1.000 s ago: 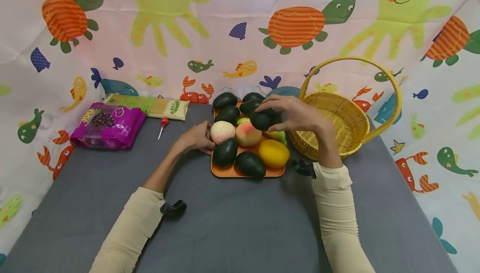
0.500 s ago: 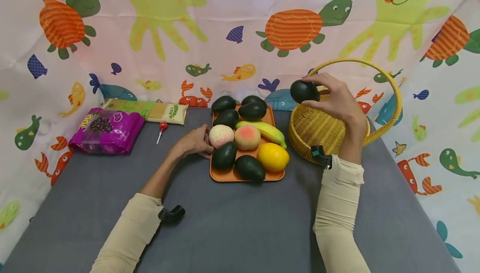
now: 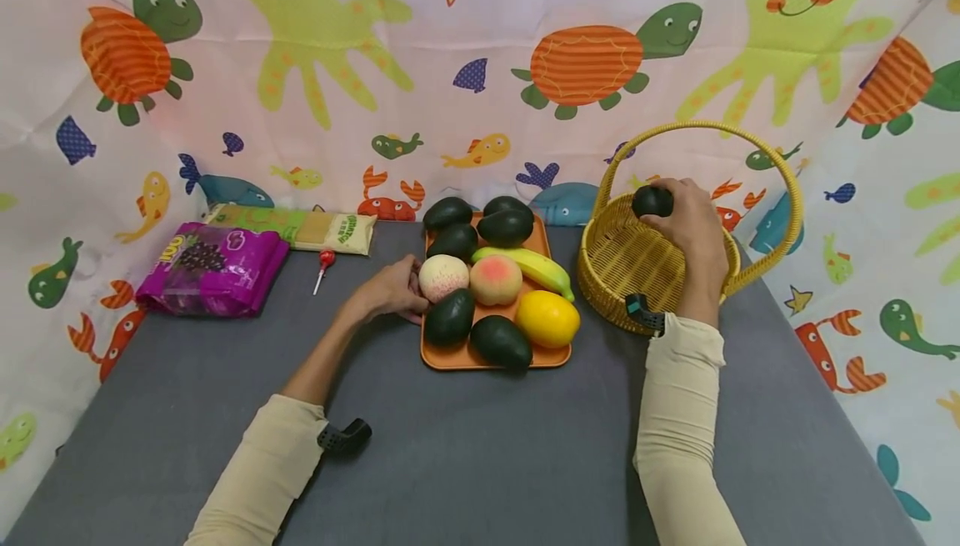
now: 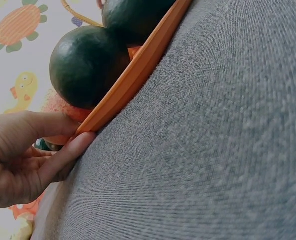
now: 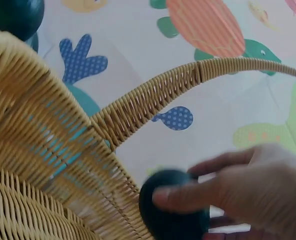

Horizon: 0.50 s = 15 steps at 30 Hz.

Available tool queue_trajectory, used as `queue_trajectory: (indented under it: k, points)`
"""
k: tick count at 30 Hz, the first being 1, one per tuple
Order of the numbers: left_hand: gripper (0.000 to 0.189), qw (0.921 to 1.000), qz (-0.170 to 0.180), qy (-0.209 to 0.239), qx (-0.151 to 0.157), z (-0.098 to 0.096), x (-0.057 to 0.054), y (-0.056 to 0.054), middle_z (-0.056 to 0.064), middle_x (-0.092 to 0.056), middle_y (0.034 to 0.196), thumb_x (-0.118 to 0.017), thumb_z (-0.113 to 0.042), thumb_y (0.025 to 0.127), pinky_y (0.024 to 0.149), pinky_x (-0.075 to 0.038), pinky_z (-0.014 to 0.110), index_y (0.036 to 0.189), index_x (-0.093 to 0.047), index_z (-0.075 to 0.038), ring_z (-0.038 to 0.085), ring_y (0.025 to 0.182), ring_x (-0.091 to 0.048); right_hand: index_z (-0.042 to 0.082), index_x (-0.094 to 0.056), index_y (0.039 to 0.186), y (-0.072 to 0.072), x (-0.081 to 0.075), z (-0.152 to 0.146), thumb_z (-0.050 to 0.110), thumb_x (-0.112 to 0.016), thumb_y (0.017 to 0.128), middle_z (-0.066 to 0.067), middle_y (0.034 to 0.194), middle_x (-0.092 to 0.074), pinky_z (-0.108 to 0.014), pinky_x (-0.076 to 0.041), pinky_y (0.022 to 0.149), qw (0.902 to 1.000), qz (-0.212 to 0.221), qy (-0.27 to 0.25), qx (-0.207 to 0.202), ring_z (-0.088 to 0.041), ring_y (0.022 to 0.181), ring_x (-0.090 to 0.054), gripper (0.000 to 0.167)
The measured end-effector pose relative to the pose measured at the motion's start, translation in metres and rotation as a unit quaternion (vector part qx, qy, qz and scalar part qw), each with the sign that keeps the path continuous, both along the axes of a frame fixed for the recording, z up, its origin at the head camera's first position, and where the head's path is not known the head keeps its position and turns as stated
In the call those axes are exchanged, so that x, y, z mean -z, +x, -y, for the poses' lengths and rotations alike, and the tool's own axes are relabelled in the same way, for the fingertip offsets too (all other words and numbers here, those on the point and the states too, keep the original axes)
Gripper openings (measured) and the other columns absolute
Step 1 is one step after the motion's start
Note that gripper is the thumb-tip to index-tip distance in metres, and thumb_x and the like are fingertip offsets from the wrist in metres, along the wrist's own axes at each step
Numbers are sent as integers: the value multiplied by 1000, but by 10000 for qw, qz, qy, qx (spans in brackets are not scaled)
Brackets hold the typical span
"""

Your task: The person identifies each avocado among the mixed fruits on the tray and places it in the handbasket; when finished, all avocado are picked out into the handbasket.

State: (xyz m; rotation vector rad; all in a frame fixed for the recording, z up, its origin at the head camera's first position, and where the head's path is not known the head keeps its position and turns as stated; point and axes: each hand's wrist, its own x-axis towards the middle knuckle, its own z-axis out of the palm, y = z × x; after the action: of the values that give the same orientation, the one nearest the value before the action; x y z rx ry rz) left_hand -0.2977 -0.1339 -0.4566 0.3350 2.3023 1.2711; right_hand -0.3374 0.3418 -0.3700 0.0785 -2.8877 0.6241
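My right hand point(image 3: 696, 225) grips a dark green avocado point(image 3: 651, 201) over the yellow wicker basket point(image 3: 600, 292), under its arched handle. In the right wrist view the avocado point(image 5: 170, 215) sits between thumb and fingers, close to the basket's woven wall point(image 5: 73, 160). At the left edge of an orange tray point(image 3: 459, 359), my left hand point(image 3: 386, 292) pinches the rim; the left wrist view shows thumb and fingers on the tray's edge point(image 4: 119, 95). The tray bears several more avocados point(image 3: 501, 342), two peaches point(image 3: 495, 279), a banana point(image 3: 543, 269) and a yellow fruit point(image 3: 547, 318), perhaps a mango or lemon.
At the back left lie a purple grape-printed package point(image 3: 213, 271) and a long pale packet point(image 3: 300, 229). A red lollipop point(image 3: 325, 261) rests near them. A sea-animal curtain point(image 3: 450, 71) closes off the table's point(image 3: 465, 454) back and sides.
My right hand has carried the avocado from above the tray, rightward, then down to the basket's opening. The left hand has stayed at the tray's rim.
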Motion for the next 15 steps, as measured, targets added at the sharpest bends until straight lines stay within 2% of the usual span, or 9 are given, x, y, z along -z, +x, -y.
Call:
queue_trajectory:
  k: [3, 5, 9, 11, 15]
  points:
    - [68, 10000, -58, -28, 51, -1, 0, 0, 14, -61, 98, -74, -2, 85, 67, -68, 32, 142, -37, 6, 16, 71, -70, 1, -52, 147, -2, 7, -8, 13, -77, 93, -37, 141, -50, -75, -44, 107, 9994, 286, -51, 194, -57, 127, -49, 60]
    - [68, 10000, -38, -4, 55, -1, -1, 0, 14, -61, 98, -74, -1, 86, 67, -68, 32, 142, -37, 7, 16, 71, -70, -3, -50, 148, -4, 10, -12, 11, -75, 94, -38, 143, -48, -74, -43, 110, 9981, 581, -10, 186, -56, 129, -48, 60]
    - [68, 10000, 39, 56, 15, -2, -1, 0, 14, -61, 98, -74, 0, 86, 68, -68, 33, 142, -36, 6, 17, 73, -70, -4, -38, 156, -8, 14, -18, 9, -69, 98, -39, 154, -39, -74, -37, 115, 9887, 1481, 217, -95, -58, 138, -40, 66]
    - [68, 10000, 53, 38, -12, -2, -2, 0, 14, -60, 98, -74, 0, 86, 68, -68, 33, 142, -37, 5, 17, 73, -70, -4, -34, 158, -9, 14, -20, 9, -67, 99, -39, 157, -37, -74, -36, 116, 9827, 1784, 393, -289, -59, 141, -37, 69]
    - [68, 9999, 86, -30, -42, -2, -2, 0, 14, -59, 99, -74, -1, 86, 68, -68, 33, 142, -37, 4, 18, 75, -69, -6, -30, 159, -8, 11, -22, 9, -64, 101, -40, 158, -34, -73, -34, 119, 9796, 1877, 531, -483, -60, 143, -34, 68]
